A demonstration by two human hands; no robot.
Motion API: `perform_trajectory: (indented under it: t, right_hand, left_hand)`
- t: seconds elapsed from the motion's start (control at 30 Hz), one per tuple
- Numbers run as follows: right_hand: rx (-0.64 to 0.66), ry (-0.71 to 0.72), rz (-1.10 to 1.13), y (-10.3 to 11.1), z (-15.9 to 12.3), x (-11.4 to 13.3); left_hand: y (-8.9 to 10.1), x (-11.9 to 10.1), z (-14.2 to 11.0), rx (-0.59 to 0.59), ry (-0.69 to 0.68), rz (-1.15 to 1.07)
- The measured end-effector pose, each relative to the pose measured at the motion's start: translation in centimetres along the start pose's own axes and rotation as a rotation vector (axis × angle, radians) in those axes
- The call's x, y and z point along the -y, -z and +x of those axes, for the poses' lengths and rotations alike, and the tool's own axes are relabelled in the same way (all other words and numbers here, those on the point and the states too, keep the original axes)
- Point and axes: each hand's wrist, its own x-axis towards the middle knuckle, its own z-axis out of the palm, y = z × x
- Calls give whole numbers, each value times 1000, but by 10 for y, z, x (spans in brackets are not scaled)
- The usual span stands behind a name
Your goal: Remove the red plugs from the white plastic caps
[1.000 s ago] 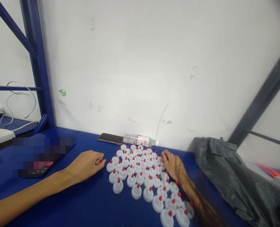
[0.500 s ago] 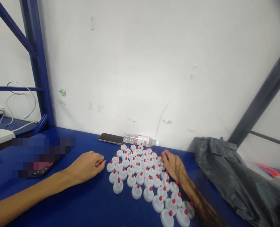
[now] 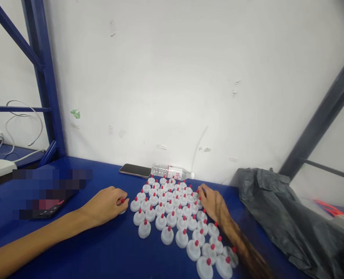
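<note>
Many small round white plastic bottles with red caps (image 3: 171,219) stand close together on the blue table (image 3: 102,255). Left of this group, my left hand (image 3: 110,203) rests with thumb and fingers closed around another such bottle (image 3: 122,201). Its red cap shows between the fingertips, and a sliver of white body is visible below. On the group's right edge lies my right hand (image 3: 211,199), fingers curled down beside the outermost bottles. Whatever its fingertips grip, if anything, is hidden.
Behind the bottles a clear water bottle (image 3: 172,171) lies on its side, beside a dark phone (image 3: 135,170). A crumpled dark grey plastic bag (image 3: 279,209) covers the right side. At left are a partly blurred-out dark device (image 3: 48,210) and a blue metal post (image 3: 48,77).
The view has shifted very slightly. Below my left fingers, a bit of the bottle's white body now shows. My right hand and the grouped bottles stay in place.
</note>
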Motion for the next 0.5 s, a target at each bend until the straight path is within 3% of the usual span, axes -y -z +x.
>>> perform_trajectory:
  t: [0.5]
  right_hand:
    - [-54,4,159,-3,-2,-2]
  left_hand:
    - [0,1,1,5,16,16]
